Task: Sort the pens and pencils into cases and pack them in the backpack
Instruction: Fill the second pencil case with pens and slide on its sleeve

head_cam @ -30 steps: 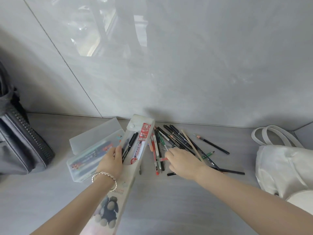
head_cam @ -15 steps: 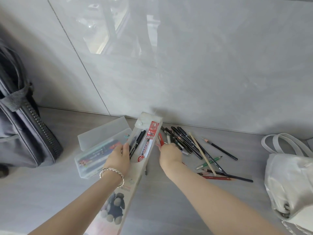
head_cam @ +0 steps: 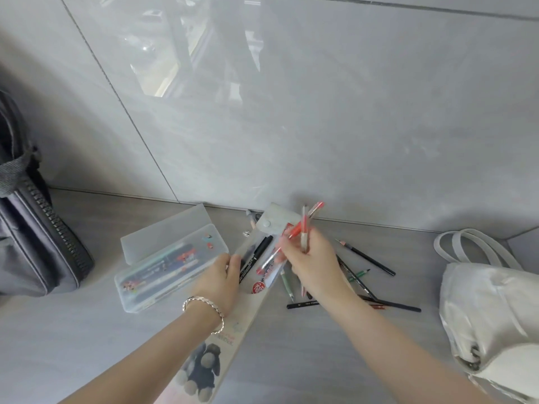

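Note:
My right hand is closed around a bunch of red and clear pens, lifted over the mouth of a long soft pouch printed with a plush toy. My left hand pinches the pouch's left edge and holds its mouth apart; a black marker lies inside. To the left lies a clear hard case, lid up, with several pens in it. Loose pencils are scattered on the counter to the right of my right hand. The grey backpack stands at the far left.
A white tote bag sits at the right edge of the grey counter. A glossy tiled wall rises right behind the cases. A small metal clip lies near the pouch flap.
My right hand gathered pens from the pile and lifted them up over the pouch's mouth. My left hand kept its hold on the pouch. The view shifted right and closer.

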